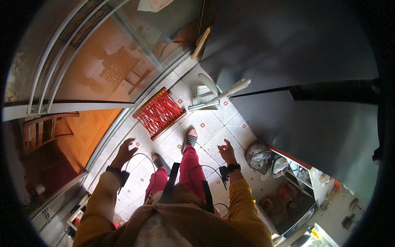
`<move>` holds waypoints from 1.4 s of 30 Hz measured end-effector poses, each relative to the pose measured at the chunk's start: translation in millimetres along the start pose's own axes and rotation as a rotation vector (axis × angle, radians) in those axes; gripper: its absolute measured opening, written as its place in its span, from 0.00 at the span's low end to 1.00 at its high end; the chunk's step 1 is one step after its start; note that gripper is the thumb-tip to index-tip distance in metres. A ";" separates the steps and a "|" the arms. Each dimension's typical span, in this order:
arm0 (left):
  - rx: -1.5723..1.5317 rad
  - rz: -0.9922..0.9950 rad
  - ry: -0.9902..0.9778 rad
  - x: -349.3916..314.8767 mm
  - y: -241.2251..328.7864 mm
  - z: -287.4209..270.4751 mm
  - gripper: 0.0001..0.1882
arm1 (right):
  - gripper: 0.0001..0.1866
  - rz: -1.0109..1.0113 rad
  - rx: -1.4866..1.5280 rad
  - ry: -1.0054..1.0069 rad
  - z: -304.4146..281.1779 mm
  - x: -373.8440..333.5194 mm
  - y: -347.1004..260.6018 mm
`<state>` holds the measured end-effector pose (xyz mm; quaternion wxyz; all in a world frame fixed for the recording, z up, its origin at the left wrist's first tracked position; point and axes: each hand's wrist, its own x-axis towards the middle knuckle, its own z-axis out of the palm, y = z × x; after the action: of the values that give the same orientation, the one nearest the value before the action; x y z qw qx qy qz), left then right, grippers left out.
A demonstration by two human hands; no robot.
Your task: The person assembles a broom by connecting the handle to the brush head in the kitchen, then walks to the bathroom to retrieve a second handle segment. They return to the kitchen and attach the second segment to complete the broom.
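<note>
My left hand (124,152) hangs over the tiled floor, its thumb and fingers apart and nothing between them. Across from it, my right hand (227,152) is also in the air, fingers loosely bent but apart, holding nothing. Each wrist carries a dark strap with a cable. Ahead of my feet, nearer my left hand, stands a low stool (160,114) with a wooden frame and a red woven seat. Just beyond it to the right is a pale grey object (205,95) with a long rounded arm; its kind is unclear. Neither hand touches either of them.
A glass sliding door (123,61) runs along the left, with a wooden chair (51,125) visible past its frame. Large dark glossy panels (296,45) rise on the right. Below them are a plastic bag (259,158) and a cluttered low shelf (302,177). My sandalled feet (190,138) are on the tiles.
</note>
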<state>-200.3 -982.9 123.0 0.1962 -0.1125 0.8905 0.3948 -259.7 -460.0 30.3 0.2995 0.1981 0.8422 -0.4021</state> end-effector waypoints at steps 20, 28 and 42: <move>-0.151 -0.756 0.030 -471.7 -281.3 -21.8 0.23 | 0.21 -0.086 -0.170 -0.243 136.1 -234.4 49.8; -0.148 -0.337 0.073 -492.9 -271.7 98.1 0.08 | 0.22 -0.164 -0.214 -0.193 113.2 -199.3 47.1; -0.602 -0.485 -0.034 -452.5 -205.1 63.9 0.13 | 0.15 -0.153 -0.196 -0.004 84.4 -169.3 58.2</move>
<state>295.4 -1050.5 147.1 0.2569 -0.3659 0.6789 0.5825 -71.4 -508.0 68.3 0.2875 0.1024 0.8896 -0.3398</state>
